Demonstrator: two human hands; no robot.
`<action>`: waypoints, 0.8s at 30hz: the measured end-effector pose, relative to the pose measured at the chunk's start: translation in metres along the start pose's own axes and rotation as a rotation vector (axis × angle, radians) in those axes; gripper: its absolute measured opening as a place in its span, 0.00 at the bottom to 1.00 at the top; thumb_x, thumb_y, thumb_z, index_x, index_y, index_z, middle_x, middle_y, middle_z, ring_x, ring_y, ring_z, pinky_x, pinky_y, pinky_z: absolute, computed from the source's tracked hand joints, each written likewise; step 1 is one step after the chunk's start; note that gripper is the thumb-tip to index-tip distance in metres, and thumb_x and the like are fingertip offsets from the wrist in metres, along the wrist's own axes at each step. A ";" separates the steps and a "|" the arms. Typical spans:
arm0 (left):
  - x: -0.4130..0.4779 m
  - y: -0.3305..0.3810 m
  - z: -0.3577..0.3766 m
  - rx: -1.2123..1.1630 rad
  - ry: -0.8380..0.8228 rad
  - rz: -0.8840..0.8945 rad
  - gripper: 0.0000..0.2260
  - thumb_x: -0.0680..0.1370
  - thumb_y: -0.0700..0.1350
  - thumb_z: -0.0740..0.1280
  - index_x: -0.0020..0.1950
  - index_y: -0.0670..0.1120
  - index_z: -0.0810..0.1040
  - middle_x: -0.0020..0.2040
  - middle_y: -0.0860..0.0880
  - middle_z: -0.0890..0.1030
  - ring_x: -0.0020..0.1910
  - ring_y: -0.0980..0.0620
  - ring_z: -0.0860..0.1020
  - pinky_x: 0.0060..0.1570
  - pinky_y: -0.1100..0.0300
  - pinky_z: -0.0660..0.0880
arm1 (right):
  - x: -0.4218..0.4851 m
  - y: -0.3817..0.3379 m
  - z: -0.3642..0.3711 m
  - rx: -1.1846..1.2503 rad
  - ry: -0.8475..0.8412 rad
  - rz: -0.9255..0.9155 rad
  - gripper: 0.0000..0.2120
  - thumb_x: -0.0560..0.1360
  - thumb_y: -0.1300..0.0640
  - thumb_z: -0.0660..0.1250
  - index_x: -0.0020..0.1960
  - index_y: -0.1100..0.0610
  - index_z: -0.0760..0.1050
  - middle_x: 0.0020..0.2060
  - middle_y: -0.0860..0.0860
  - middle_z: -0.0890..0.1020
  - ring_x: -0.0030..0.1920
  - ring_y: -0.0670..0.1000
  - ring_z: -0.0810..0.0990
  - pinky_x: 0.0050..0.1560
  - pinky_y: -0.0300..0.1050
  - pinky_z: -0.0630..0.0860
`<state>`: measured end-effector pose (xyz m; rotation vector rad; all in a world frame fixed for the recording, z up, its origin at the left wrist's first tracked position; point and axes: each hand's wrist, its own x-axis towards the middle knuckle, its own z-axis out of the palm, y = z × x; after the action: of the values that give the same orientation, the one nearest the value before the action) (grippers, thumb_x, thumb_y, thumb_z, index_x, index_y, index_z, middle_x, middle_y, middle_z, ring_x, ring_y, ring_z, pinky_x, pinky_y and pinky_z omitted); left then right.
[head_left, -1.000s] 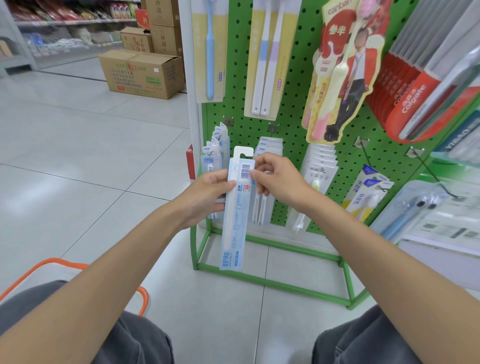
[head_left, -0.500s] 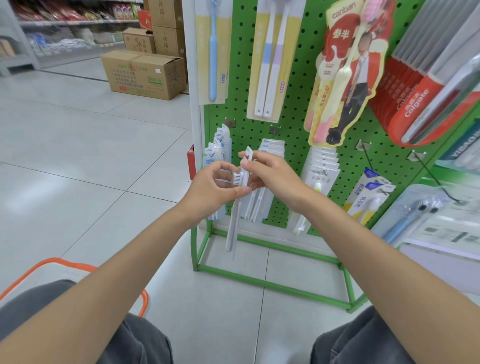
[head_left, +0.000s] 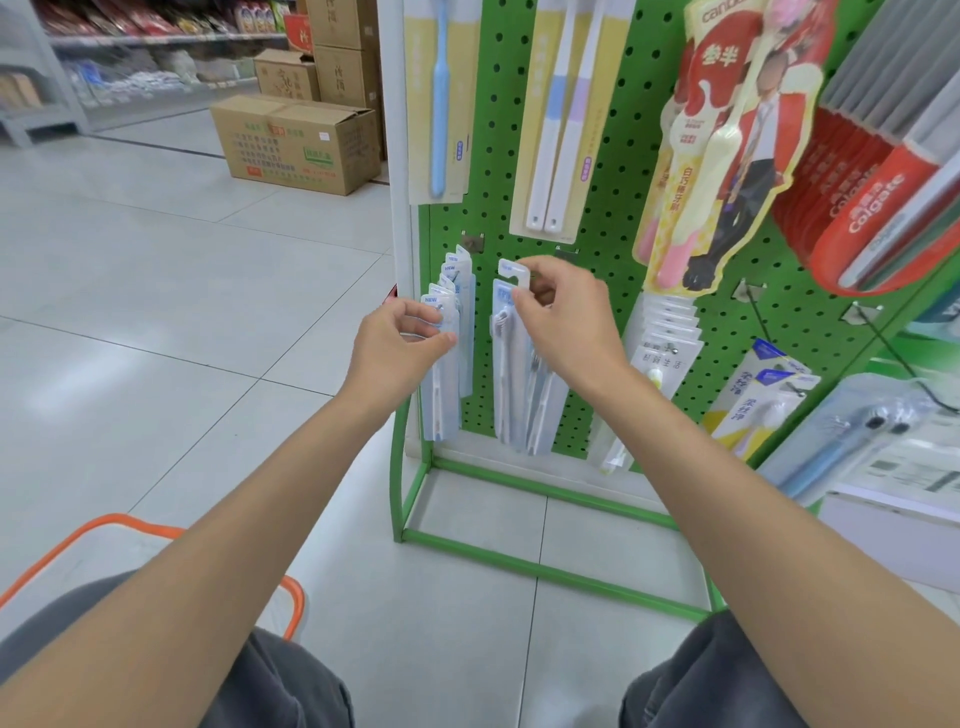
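My right hand (head_left: 563, 317) pinches the top of a pale blue toothbrush pack (head_left: 505, 358) near its hang tab, holding it upright against the green pegboard rack (head_left: 613, 228), in front of more packs of the same kind. My left hand (head_left: 400, 348) is just left of it, fingers curled loosely and thumb extended, in front of a hanging row of similar packs (head_left: 451, 291); it does not hold the pack.
Larger toothbrush cards (head_left: 439, 104) and red Colgate packs (head_left: 872, 197) hang higher on the rack. An orange-rimmed basket (head_left: 130, 525) sits on the floor at my left knee. Cardboard boxes (head_left: 296, 143) stand on the tiled floor behind.
The pack was held by both hands with its back facing me, then turned edge-on. Now my left hand has let go and my right hand has carried the pack up to the rack.
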<state>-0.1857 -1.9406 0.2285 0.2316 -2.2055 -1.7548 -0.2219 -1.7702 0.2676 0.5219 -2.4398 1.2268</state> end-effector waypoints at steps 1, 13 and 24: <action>0.004 -0.002 0.000 0.007 0.029 -0.005 0.07 0.74 0.41 0.74 0.48 0.47 0.77 0.43 0.50 0.79 0.36 0.56 0.77 0.40 0.63 0.72 | 0.003 0.000 0.002 0.006 0.009 -0.011 0.10 0.78 0.62 0.64 0.55 0.54 0.81 0.37 0.53 0.83 0.36 0.50 0.77 0.41 0.41 0.75; 0.035 -0.010 0.008 0.009 0.079 0.000 0.07 0.75 0.42 0.72 0.45 0.49 0.75 0.42 0.50 0.78 0.34 0.54 0.76 0.37 0.62 0.76 | 0.049 0.007 0.055 -0.331 -0.020 -0.036 0.12 0.78 0.62 0.61 0.36 0.58 0.68 0.28 0.51 0.71 0.32 0.55 0.70 0.33 0.46 0.65; 0.042 -0.014 0.006 -0.038 0.032 -0.003 0.05 0.76 0.43 0.71 0.46 0.50 0.76 0.47 0.47 0.81 0.40 0.51 0.80 0.44 0.53 0.80 | 0.081 0.015 0.057 -0.324 -0.197 0.063 0.11 0.74 0.67 0.60 0.32 0.60 0.68 0.28 0.54 0.64 0.30 0.52 0.59 0.33 0.42 0.59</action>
<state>-0.2282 -1.9522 0.2198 0.2522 -2.1486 -1.7800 -0.3079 -1.8215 0.2640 0.4931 -2.7678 0.8081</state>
